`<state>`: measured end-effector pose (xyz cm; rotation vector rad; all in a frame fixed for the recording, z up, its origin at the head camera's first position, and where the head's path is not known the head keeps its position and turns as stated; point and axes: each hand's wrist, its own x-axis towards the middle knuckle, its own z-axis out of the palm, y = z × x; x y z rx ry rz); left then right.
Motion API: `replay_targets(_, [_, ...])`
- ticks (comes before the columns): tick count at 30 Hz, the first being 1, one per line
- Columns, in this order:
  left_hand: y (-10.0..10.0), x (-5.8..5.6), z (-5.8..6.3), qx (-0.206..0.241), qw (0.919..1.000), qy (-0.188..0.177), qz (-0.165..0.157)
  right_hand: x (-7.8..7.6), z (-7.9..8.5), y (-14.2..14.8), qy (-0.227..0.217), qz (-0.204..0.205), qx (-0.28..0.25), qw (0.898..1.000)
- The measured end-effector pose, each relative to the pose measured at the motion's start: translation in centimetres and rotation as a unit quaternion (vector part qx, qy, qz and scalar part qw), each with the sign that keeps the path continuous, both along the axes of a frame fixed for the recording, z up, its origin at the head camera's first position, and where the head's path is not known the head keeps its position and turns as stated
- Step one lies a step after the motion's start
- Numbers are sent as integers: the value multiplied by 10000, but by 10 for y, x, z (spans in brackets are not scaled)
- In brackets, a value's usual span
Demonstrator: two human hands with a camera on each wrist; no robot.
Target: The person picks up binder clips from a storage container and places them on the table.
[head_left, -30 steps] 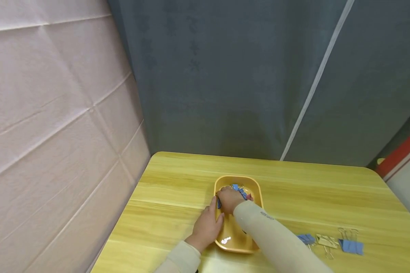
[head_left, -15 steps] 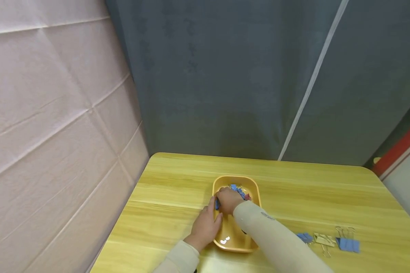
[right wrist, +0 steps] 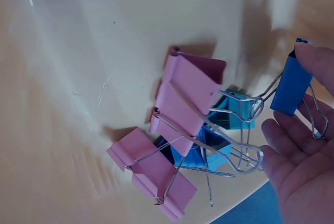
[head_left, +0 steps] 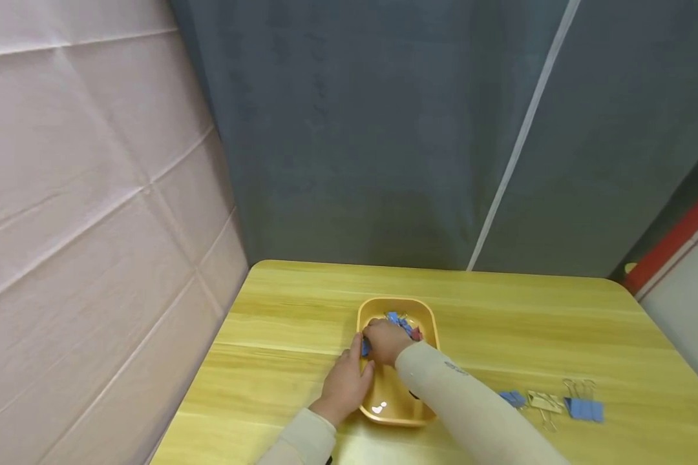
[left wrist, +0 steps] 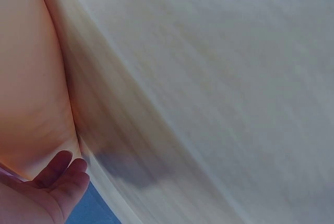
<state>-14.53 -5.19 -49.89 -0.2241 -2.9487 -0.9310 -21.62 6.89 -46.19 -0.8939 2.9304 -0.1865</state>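
An orange-yellow plastic tray (head_left: 392,421) stands on the table. At its left rim is my left hand (head_left: 344,382), thumb over the inner side and fingers along the outside; the left wrist view shows the fingertips against the outer wall (left wrist: 34,78). Inside the tray, my right hand (head_left: 386,342) pinches a blue binder clip (right wrist: 292,85) between thumb and fingers, near the left wall. Beside that hand lie two pink binder clips (right wrist: 190,101), with a blue binder clip (right wrist: 195,153) and a teal one (right wrist: 237,110) partly under their wire handles.
On the wooden table (head_left: 279,303), to the right of my right sleeve, lie a blue binder clip (head_left: 513,398), a yellow one (head_left: 545,402) and a larger blue one (head_left: 583,409) in a row. A grey curtain (head_left: 355,161) hangs behind the table, pale cloth (head_left: 93,226) at left.
The head view has turned slightly, so the tray and clips sit a little further left in it. Both hands keep nearly the same places at the tray.
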Motion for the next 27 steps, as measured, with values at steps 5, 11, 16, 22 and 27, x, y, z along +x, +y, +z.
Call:
replay_targets(5, [-1,-1,-2,19,10000,36,21,2,7,3,-135,39,-266,9995])
replay_targets(11, [0,-1,-1,34,9999,-153,27,4,12,10,-255,24,-778,9966])
replay_targets(16, [0,0,0,42,9998,-191,24,6,15,14,-491,-115,-1048,9932])
replay_targets(22, [1,-1,-1,82,9999,-134,21,6,20,17,-725,-357,-1069,9910])
replay_targets(27, [3,-1,-1,98,9998,-174,5,6,22,21,-592,-403,-1034,9921])
